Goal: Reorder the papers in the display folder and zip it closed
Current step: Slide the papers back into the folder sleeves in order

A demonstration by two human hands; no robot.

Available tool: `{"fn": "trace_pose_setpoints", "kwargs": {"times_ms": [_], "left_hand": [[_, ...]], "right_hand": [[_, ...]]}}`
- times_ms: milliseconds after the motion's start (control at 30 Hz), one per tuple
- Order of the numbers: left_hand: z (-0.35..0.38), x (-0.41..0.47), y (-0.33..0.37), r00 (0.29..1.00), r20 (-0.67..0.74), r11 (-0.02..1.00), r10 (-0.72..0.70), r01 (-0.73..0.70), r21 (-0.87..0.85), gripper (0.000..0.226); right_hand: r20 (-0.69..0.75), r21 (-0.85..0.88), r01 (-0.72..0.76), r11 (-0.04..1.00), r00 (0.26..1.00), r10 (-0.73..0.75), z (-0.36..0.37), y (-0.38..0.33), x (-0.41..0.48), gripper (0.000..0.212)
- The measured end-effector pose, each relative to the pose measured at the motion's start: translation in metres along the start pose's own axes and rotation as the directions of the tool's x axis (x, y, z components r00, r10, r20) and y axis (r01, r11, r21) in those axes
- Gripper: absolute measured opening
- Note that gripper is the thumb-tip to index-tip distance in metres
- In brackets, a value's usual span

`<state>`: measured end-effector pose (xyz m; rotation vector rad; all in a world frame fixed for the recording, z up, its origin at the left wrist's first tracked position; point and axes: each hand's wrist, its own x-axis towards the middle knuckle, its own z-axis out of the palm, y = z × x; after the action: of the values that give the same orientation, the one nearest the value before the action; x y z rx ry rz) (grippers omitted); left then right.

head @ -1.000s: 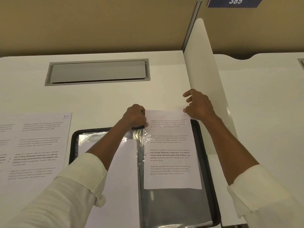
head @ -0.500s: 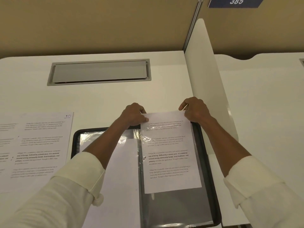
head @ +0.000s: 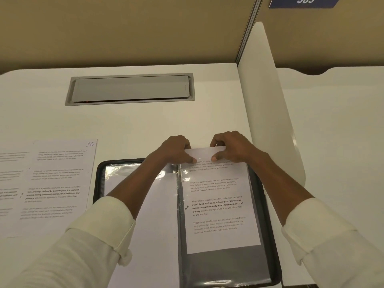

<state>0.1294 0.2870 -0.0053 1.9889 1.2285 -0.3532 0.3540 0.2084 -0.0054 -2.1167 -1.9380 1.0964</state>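
Note:
A black zip display folder (head: pixel 270 231) lies open on the white desk, its clear sleeves showing. A printed sheet (head: pixel 220 206) sits partway inside the right-hand sleeve, its top edge sticking out past the folder's top. My left hand (head: pixel 176 149) and my right hand (head: pixel 230 147) both pinch that top edge, thumbs on the paper, close together. The left-hand sleeve holds a blank white page (head: pixel 160 225), partly hidden by my left forearm.
Loose printed sheets, one marked 10 (head: pixel 60 179), lie on the desk left of the folder. A grey cable flap (head: pixel 131 89) is set into the desk behind. A white divider panel (head: pixel 268 113) stands just right of my right hand.
The sheet has slid further down into the right sleeve. My right hand moved left along its top edge, closer to my left hand.

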Motion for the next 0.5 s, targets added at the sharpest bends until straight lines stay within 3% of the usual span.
{"fn": "trace_pose_setpoints", "kwargs": {"times_ms": [100,267,500], "left_hand": [[0.005,-0.003,0.0,0.998,-0.054,0.999,0.016,-0.018,-0.039,0.051],[0.013,-0.007,0.0,0.996,-0.081,0.998,0.047,-0.043,0.05,0.047],[0.019,-0.01,-0.004,0.991,-0.117,0.998,0.067,-0.064,0.03,0.045]], "right_hand": [[0.003,-0.06,0.028,0.998,1.0,-0.028,0.007,-0.006,-0.001,0.052],[-0.028,-0.088,0.064,0.994,0.997,-0.066,0.013,-0.012,-0.003,0.052],[0.099,-0.143,0.131,0.981,0.988,-0.117,0.013,-0.011,0.001,0.024]]}}
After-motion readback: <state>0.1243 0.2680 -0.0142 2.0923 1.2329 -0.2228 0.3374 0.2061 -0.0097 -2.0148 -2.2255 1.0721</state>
